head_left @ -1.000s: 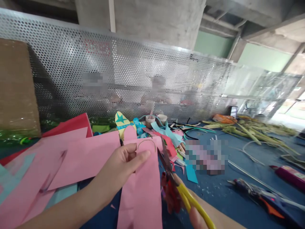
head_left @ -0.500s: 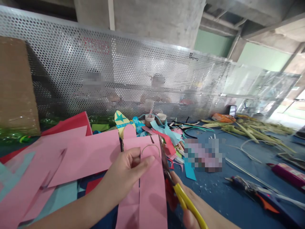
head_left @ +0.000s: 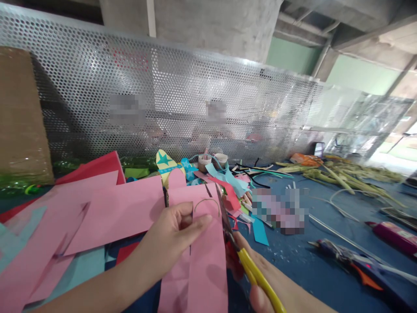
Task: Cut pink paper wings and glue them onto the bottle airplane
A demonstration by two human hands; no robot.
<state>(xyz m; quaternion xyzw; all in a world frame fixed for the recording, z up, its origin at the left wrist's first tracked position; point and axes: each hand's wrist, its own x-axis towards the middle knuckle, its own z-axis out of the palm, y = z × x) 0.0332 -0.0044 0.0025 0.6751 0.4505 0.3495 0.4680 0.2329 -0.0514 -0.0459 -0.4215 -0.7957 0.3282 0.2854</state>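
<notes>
Near the middle, above the blue tabletop (head_left: pixel 293 265) | left hand (head_left: pixel 172 237) pinches pink paper strip (head_left: pixel 203 261) | right hand (head_left: pixel 260 278) grips yellow scissors (head_left: pixel 247 265) | best: slow snips along the curved line (head_left: pixel 207 203)

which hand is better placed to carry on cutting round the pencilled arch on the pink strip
Right, probably. The right hand already holds the yellow-handled scissors, blades at the edge of the pink strip beside the drawn arch. The left hand is pinching the strip steady.
</notes>
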